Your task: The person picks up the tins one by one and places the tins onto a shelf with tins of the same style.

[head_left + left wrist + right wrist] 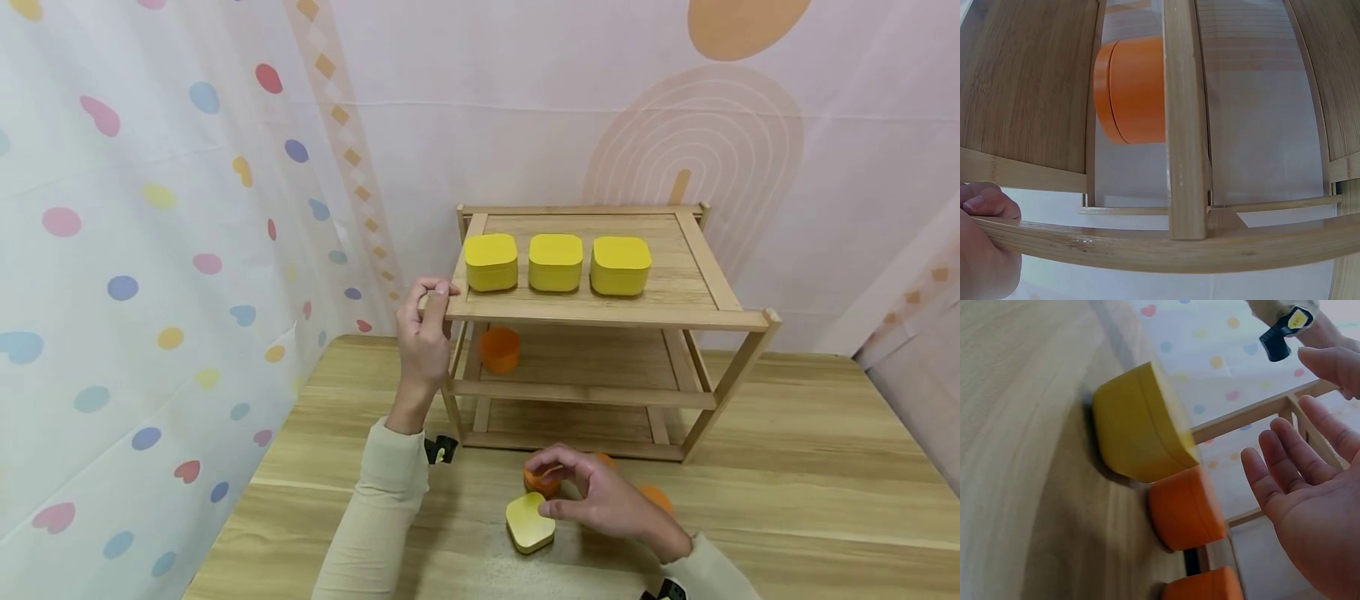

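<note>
A wooden shelf rack (600, 315) stands on the table. My left hand (433, 298) grips the front left corner of its top shelf, thumb on top; in the left wrist view the left hand (982, 250) wraps the curved rail (1147, 245). My right hand (570, 487) hovers with relaxed fingers just over an orange box (542, 482) and beside a yellow box (530, 522) on the table. In the right wrist view the right hand (1297, 469) is open and apart from the yellow box (1138, 425) and the orange box (1185, 509).
Three yellow boxes (556, 262) sit in a row on the top shelf. An orange container (499, 349) (1132, 90) stands on the middle shelf at the left. Another orange box (655, 497) lies behind my right hand. A dotted curtain (150, 250) hangs at the left of the table (787, 467).
</note>
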`<state>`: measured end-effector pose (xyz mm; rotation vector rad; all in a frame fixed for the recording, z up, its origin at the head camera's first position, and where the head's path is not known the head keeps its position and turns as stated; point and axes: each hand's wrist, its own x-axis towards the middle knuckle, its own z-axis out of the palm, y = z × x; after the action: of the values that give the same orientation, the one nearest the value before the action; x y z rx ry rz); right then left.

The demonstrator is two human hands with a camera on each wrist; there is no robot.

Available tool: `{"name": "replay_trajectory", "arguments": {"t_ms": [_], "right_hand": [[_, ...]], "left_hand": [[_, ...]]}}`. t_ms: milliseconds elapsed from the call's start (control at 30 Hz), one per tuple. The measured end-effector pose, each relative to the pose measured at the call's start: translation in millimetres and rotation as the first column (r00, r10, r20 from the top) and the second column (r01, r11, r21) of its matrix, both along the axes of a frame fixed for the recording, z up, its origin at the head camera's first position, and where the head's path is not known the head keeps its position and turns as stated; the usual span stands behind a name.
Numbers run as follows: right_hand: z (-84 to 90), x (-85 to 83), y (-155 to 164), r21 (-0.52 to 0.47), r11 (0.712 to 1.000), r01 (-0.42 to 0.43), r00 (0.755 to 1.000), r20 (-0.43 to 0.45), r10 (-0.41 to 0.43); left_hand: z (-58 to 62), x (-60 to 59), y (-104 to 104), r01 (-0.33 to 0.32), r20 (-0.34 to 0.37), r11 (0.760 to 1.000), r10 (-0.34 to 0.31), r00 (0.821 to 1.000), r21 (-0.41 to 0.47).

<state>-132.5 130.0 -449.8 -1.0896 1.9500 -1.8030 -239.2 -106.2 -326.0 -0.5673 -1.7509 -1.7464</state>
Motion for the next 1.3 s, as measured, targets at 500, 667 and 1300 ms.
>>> {"name": "replay_trajectory", "arguments": {"t_ms": [500, 667, 1300], "right_hand": [[-17.1, 7.2, 6, 0.054, 0.999, -0.007, 0.997, 0.08, 0.002], [-21.3, 12.3, 8, 0.085, 0.996, -0.004, 0.995, 0.103, -0.004], [-31.6, 20.0, 3, 0.086, 0.992, 0.094, 0.992, 0.082, -0.101]], "left_hand": [[0.9, 0.4, 0, -0.001, 0.004, 1.0, 0.001, 1.0, 0.009], [0.9, 0.5, 1, 0.025, 0.005, 0.999, -0.025, 1.0, 0.033], [-0.5, -0.5, 1, -0.003, 0.021, 1.0, 0.003, 1.0, 0.022]]}}
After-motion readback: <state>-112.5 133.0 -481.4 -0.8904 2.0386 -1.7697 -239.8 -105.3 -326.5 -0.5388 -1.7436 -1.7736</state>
